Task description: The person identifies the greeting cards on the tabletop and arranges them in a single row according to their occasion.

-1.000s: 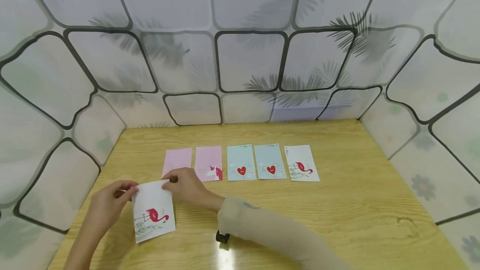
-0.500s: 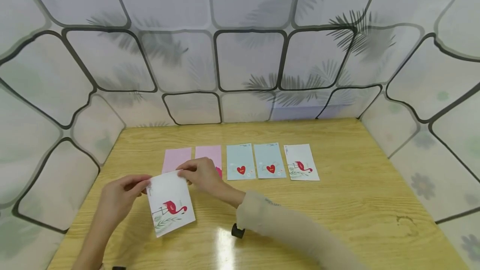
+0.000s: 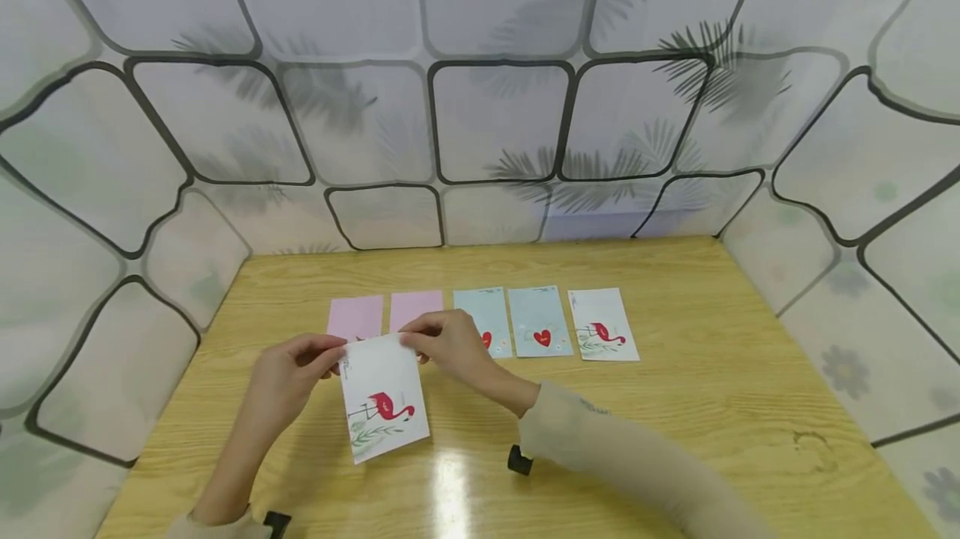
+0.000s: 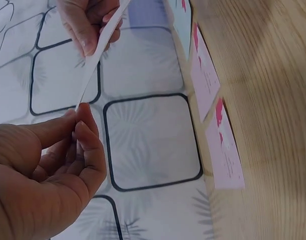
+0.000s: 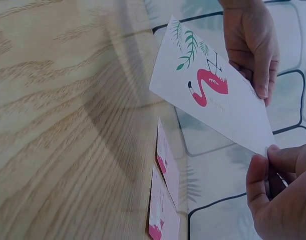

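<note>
A white card with a red flamingo and green leaves [image 3: 386,397] hangs above the table between both hands. My left hand [image 3: 288,376] pinches its upper left corner between thumb and fingers, while the right hand [image 3: 453,347] pinches the upper right corner. In the left wrist view the card [image 4: 100,57] appears nearly edge-on. Its flamingo face [image 5: 213,87] shows plainly in the right wrist view. Behind it lie two pink cards, the left one [image 3: 356,316] and the right one [image 3: 416,306], both partly covered in the head view by the held card and right hand.
Farther right in the same row lie two light blue heart cards, one [image 3: 480,301] partly behind the right hand and one [image 3: 540,310] in full view. A second flamingo card [image 3: 603,322] ends the row. Patterned fabric walls [image 3: 502,122] enclose the wooden table [image 3: 712,406].
Both hands have carried the flamingo card to the right and slightly away from me. The right hand now covers part of a blue card. The cards in the row have stayed put.
</note>
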Demonstrator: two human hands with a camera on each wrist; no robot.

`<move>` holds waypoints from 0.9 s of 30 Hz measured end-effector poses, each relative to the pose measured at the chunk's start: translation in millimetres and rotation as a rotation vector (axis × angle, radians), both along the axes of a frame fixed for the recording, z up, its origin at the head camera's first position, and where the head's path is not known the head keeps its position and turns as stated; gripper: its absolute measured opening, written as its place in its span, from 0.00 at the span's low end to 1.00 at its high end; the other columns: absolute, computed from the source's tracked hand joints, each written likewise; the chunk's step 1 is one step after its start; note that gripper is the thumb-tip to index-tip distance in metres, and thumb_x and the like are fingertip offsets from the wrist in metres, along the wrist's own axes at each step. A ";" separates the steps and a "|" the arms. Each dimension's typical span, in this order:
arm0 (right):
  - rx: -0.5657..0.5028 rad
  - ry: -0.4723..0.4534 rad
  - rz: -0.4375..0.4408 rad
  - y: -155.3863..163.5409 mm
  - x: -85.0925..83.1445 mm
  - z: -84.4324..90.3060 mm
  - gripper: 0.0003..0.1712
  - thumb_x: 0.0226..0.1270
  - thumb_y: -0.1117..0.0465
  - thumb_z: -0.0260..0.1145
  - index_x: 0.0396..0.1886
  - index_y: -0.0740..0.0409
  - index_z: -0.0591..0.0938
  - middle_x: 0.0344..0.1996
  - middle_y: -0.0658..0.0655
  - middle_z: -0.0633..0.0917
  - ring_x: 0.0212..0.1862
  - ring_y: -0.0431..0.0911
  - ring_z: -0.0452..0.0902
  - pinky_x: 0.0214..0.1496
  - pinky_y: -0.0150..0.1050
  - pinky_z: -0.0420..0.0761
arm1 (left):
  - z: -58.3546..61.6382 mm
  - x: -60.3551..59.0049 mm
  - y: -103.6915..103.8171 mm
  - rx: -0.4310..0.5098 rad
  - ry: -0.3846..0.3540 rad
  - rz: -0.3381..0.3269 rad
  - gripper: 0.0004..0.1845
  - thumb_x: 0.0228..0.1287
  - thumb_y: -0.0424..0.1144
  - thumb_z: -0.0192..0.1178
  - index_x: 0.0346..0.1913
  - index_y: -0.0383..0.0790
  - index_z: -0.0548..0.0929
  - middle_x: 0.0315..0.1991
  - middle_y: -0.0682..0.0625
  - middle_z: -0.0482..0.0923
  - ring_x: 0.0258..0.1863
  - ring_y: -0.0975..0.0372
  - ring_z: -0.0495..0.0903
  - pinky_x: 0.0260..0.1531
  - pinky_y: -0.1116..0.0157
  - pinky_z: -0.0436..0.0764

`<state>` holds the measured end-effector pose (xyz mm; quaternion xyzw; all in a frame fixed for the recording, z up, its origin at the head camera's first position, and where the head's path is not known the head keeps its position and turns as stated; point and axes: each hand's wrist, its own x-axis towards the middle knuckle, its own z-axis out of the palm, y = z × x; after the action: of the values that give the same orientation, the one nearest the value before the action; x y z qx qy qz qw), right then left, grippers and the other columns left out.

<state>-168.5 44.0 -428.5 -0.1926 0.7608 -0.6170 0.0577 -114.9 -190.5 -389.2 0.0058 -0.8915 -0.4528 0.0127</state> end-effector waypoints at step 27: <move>0.049 -0.098 -0.166 97.8 -8.3 4.8 0.07 0.68 0.61 0.74 0.40 0.60 0.91 0.26 0.54 0.86 0.27 0.46 0.81 0.34 0.50 0.83 | -12.5 -32.4 85.4 0.229 0.013 -0.164 0.07 0.72 0.29 0.64 0.47 0.31 0.89 0.36 0.46 0.88 0.34 0.56 0.87 0.40 0.54 0.88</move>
<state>-176.9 141.8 -423.8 -0.0968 0.7853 -0.6096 0.0482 -147.3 -105.0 -401.7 -0.0685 -0.8314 -0.5511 -0.0190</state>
